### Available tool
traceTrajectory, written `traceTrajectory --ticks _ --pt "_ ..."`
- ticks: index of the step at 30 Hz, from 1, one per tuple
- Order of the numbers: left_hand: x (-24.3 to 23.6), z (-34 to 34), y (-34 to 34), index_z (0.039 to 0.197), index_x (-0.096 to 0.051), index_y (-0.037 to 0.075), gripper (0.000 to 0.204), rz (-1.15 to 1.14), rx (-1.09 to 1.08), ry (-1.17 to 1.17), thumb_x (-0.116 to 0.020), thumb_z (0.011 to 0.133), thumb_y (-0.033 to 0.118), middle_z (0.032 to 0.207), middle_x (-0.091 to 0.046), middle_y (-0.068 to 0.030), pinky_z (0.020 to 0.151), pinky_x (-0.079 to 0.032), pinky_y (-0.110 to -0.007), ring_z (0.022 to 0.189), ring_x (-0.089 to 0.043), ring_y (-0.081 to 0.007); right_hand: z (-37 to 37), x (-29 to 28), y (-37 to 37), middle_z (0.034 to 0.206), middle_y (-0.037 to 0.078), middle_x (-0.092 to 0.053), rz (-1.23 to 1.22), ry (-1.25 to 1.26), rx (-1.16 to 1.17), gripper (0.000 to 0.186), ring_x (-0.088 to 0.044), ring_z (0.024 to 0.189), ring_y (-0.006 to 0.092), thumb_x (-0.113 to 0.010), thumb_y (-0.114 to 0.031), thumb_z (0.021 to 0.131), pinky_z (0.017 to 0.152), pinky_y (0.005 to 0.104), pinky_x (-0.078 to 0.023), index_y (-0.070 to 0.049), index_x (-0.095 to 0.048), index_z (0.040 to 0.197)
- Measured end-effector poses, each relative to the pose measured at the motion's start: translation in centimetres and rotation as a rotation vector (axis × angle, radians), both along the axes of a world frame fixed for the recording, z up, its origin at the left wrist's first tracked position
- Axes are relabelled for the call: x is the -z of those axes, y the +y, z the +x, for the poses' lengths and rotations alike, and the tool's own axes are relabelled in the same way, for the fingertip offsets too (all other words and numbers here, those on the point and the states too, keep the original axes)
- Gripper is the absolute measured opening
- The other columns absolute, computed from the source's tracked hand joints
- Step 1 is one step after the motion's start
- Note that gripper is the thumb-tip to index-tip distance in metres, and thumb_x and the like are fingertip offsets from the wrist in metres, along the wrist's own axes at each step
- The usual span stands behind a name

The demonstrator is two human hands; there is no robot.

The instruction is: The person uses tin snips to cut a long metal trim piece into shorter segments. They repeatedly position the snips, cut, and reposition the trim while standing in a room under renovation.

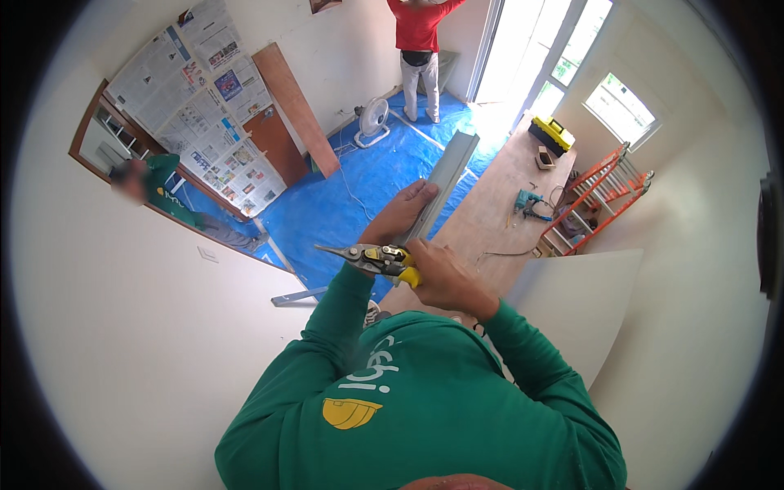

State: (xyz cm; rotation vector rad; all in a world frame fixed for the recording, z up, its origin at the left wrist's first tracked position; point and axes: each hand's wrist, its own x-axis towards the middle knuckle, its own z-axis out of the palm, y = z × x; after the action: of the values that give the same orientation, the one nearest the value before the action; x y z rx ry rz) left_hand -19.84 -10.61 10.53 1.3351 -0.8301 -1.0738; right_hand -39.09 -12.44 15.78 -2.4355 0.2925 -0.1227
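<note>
My left hand (399, 211) grips a long grey metal channel (452, 167) near its lower end. The channel slants up and away to the right in front of me. In my right hand (447, 278) is a pair of tin snips (377, 259) with yellow handles. The snips' pointed jaws aim left, across my left wrist, and look closed. Both hands are close together at the channel's near end, which the right hand and snips partly hide.
Blue sheeting (322, 214) covers the floor, with a white fan (373, 121) on it. A person in red (418, 33) stands by the far wall. To the right are a green power tool (532, 204), a yellow-and-black toolbox (553, 135) and an orange ladder (594, 196). A mirror (184, 192) stands left.
</note>
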Motion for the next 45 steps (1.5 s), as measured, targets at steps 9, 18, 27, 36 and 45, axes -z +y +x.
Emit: traceTrajectory --ticks 9,18,27,36,45 --pt "4.6 1.8 -2.0 0.104 -0.064 0.0 0.038 0.028 -0.604 -0.274 -0.062 0.116 0.036 0.087 -0.062 -0.0089 0.07 -0.048 -0.037 0.079 -0.054 -0.0148 -0.3 2.1 0.5 0.113 0.019 -0.068 -0.223 -0.035 0.233 0.043 -0.068 0.11 0.0388 -0.082 -0.011 0.087 0.094 0.0547 -0.049 -0.001 -0.059 0.122" --pt "6.9 2.4 -2.5 0.108 -0.063 -0.003 0.04 0.003 -0.813 -0.285 -0.06 0.117 0.036 0.09 -0.066 -0.0139 0.072 -0.048 -0.043 0.079 -0.055 -0.0211 -0.7 3.7 -0.3 0.118 0.019 -0.068 -0.285 -0.05 0.29 0.042 -0.068 0.114 0.0388 -0.081 -0.011 0.088 0.095 0.0545 -0.048 -0.002 -0.059 0.122" --pt "4.3 0.2 -2.9 0.133 -0.066 0.002 0.049 0.077 -0.018 -0.005 -0.06 0.116 0.047 0.105 -0.068 -0.004 0.08 -0.053 -0.033 0.091 -0.06 -0.0119 -1.6 1.9 -4.5 0.111 0.023 -0.069 0.019 -0.017 -0.056 0.037 -0.068 0.109 0.0462 -0.074 -0.007 0.09 0.09 0.0566 -0.054 -0.002 -0.058 0.123" --pt "4.5 1.5 -2.8 0.116 -0.067 0.004 0.039 0.091 -0.16 -0.024 -0.061 0.116 0.042 0.088 -0.063 -0.0021 0.069 -0.051 -0.034 0.077 -0.056 -0.0121 -1.1 2.9 -2.0 0.109 0.02 -0.068 -0.004 -0.092 0.108 0.037 -0.068 0.106 0.0445 -0.073 -0.003 0.085 0.087 0.0555 -0.052 -0.001 -0.058 0.119" --pt "8.0 2.6 -4.0 0.106 -0.065 0.001 0.04 -0.009 -0.64 -0.232 -0.06 0.117 0.039 0.088 -0.064 -0.0058 0.072 -0.05 -0.037 0.079 -0.056 -0.0151 -2.0 3.8 -0.5 0.114 0.018 -0.066 -0.126 -0.052 0.208 0.044 -0.066 0.114 0.0392 -0.076 -0.008 0.086 0.092 0.0548 -0.048 -0.002 -0.06 0.127"
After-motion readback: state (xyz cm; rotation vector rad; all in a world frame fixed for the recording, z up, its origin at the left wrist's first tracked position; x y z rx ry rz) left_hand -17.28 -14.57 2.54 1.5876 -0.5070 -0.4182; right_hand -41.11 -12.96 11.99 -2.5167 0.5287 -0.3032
